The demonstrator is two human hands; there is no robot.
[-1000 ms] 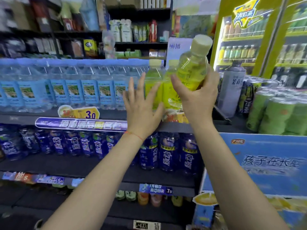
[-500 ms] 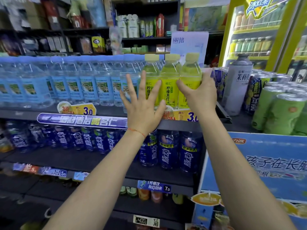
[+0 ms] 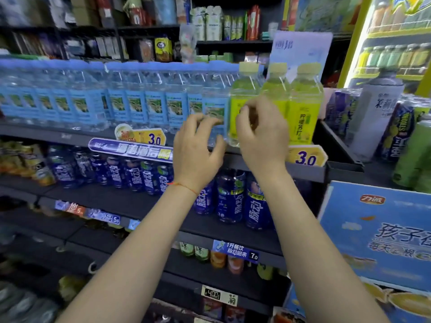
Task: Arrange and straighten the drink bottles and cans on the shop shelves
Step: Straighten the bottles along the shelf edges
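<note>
While three yellow bottles point(image 3: 300, 106) stood upright at centre right, my left hand point(image 3: 198, 148) and right hand point(image 3: 261, 136) hovered before them, fingers loosely curled, gripping nothing.

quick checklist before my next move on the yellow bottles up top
1. Three yellow bottles upright in a row at the shelf's right end: ok.
2. Rightmost label faces front: ok; the other two labels are hidden by the right hand: cannot tell.
3. Left hand free, fingers curled, holding nothing: ok.
4. Right hand gripping or just touching the left yellow bottle: cannot tell.
5. Blue water bottles beside them standing in line: ok.
6. Bottle bases back from the shelf edge: cannot tell.
</note>
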